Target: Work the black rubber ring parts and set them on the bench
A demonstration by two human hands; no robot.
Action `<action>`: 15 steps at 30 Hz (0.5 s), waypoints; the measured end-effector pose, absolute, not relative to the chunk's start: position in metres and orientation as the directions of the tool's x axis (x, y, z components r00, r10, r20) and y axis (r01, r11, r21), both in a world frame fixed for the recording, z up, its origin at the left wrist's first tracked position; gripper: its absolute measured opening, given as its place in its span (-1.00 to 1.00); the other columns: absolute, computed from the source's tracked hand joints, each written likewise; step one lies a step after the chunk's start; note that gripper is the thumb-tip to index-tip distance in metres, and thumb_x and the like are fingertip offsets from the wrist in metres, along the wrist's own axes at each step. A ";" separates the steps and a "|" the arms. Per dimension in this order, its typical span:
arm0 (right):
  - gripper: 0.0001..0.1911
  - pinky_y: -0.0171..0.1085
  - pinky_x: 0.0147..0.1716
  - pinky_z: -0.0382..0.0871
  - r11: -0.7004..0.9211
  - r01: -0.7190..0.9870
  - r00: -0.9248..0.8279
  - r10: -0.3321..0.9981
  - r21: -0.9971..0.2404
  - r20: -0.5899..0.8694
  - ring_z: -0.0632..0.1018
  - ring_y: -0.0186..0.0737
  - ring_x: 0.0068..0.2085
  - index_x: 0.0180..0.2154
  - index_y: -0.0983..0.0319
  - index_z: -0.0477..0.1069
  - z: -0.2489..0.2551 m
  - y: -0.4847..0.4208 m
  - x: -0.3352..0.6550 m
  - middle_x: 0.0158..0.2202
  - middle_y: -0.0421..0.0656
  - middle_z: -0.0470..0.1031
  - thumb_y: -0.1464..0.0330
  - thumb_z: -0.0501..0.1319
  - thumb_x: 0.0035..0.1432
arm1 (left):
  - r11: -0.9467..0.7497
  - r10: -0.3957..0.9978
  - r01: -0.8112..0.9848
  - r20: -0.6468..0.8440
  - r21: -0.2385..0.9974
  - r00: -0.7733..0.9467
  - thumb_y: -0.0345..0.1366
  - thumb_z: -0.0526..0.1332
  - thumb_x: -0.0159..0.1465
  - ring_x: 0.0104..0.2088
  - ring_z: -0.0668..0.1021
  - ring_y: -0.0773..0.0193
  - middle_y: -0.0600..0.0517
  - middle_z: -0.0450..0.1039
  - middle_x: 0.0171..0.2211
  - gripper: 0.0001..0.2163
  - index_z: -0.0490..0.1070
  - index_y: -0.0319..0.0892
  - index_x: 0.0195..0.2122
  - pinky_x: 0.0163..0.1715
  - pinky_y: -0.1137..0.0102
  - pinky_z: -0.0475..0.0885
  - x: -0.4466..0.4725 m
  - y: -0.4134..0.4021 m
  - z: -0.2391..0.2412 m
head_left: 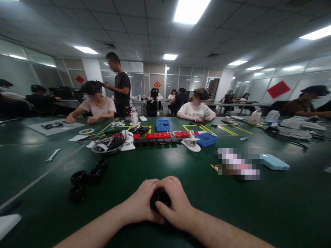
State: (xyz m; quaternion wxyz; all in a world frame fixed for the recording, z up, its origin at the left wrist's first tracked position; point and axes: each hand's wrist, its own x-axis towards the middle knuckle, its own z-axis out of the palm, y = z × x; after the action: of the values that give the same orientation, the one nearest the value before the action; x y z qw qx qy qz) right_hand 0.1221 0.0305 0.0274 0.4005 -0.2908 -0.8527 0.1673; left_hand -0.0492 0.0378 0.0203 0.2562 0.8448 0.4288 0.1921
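Note:
Both my hands are wrapped round a glossy black round object [160,199] low in the middle of the view, over the green table. My left hand [142,199] grips it from the left side. From the right and over the top, my right hand [177,201] closes on it, its thumb lying across the near face. The fingers cover most of the object, so its kind cannot be made out. To the left, several similar black round pieces [95,175] stand together on the table, shiny and apart from my hands.
An open-ended wrench [53,155] lies at left. Ahead are a bowl of cables [108,146], red power strips [157,135], a white clip base [191,142] and blue bins [206,139]. A light-blue case [275,162] rests at right. Other people sit across the green table [232,213].

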 end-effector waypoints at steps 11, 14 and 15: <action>-0.81 -0.20 -0.27 0.17 0.661 0.551 -0.492 0.751 -0.510 0.441 0.31 -0.22 -0.31 -0.46 0.24 0.26 0.021 0.035 0.119 -0.42 -0.20 0.29 0.30 0.25 -0.05 | -0.470 0.873 0.703 0.163 0.533 0.460 -0.19 0.36 -0.09 -0.14 0.40 0.03 0.00 0.34 -0.21 -0.60 0.37 -0.10 -0.20 0.07 0.04 0.10 -0.030 0.027 0.018; -0.89 -0.21 -0.27 0.19 0.689 0.501 -0.511 0.724 -0.524 0.463 0.32 -0.21 -0.31 -0.46 0.23 0.28 0.022 0.036 0.119 -0.42 -0.20 0.31 0.37 0.22 -0.07 | -0.533 0.820 0.629 0.164 0.566 0.548 -0.27 0.37 -0.09 -0.09 0.37 0.07 0.00 0.31 -0.13 -0.59 0.38 -0.09 -0.17 -0.04 0.26 0.28 -0.037 0.035 0.018; -0.91 -0.21 -0.27 0.20 0.703 0.477 -0.523 0.709 -0.527 0.473 0.32 -0.21 -0.31 -0.45 0.23 0.29 0.022 0.036 0.119 -0.42 -0.20 0.32 0.40 0.20 -0.08 | -0.552 0.799 0.604 0.160 0.575 0.579 -0.28 0.38 -0.09 -0.08 0.36 0.08 0.02 0.30 -0.11 -0.60 0.40 -0.08 -0.18 -0.05 0.30 0.29 -0.040 0.038 0.018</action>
State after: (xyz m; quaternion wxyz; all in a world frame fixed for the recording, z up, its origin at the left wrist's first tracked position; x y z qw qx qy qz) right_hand 0.1194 0.0359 0.0225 0.3442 -0.3464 -0.8562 0.1687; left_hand -0.0401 0.0381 0.0180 0.2370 0.8564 0.4096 0.2066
